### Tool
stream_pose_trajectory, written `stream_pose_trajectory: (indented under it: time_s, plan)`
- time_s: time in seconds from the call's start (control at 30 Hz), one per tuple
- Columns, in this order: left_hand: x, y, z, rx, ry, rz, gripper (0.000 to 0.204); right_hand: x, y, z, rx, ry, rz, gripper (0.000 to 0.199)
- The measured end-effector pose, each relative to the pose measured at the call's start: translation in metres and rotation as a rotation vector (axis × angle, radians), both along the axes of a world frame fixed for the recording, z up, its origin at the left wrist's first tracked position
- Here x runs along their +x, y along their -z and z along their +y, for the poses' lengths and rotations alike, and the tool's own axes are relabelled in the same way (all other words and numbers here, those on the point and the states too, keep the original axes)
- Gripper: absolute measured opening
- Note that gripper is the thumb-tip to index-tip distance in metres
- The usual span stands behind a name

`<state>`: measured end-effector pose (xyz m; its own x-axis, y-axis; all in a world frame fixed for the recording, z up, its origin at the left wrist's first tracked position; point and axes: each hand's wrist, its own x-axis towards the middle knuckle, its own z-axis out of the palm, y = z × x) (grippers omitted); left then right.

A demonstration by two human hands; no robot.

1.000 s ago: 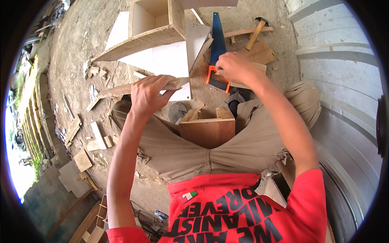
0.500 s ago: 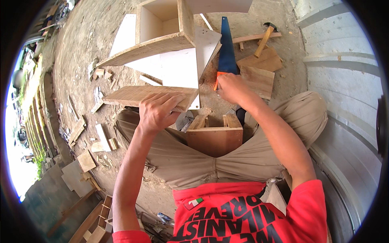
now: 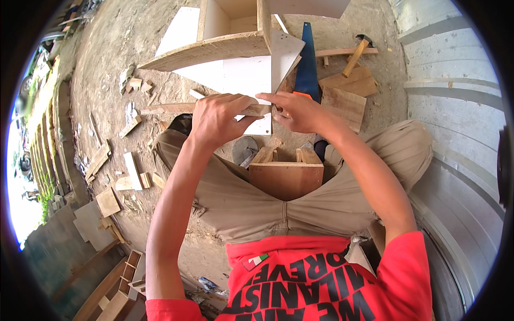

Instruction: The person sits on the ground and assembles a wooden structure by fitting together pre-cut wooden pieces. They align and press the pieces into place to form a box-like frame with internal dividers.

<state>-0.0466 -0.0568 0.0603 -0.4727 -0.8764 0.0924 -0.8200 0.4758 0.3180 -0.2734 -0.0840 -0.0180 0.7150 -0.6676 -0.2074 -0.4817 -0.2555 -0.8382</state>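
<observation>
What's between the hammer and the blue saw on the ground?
In the head view, a long thin wooden strip lies between the hammer and the blue saw, running from the blade toward the hammer's handle, over sandy ground.

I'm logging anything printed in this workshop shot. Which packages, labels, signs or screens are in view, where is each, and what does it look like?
No packages, signs or screens show.
Small patch: a label on the chest of the red shirt, slanted, with green, white and red stripes.
Large printed lettering: across the shirt front at the lower edge, black block characters on red.
</observation>
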Motion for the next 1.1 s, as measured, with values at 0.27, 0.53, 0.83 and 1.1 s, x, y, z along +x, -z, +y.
stream_pose_trajectory:
  time_s: [0.27, 0.53, 0.83, 1.1]
  plan:
    - [0.001, 0.004, 0.004, -0.020, -0.028, 0.017, 0.027, 0.005, 0.011, 0.015, -0.094, 0.149, -0.254, 0.034]
    - [0.000, 0.003, 0.004, -0.018, -0.056, 0.024, 0.027, 0.023, 0.027, 0.037, -0.317, 0.350, -0.192, 0.025]
    - [0.000, 0.005, 0.005, -0.034, -0.077, 0.041, 0.026, 0.034, 0.040, 0.047, -0.489, 0.428, -0.163, 0.026]
    - [0.000, 0.007, 0.004, -0.041, -0.078, 0.072, 0.026, 0.037, 0.045, 0.050, -0.521, 0.456, -0.129, 0.029]
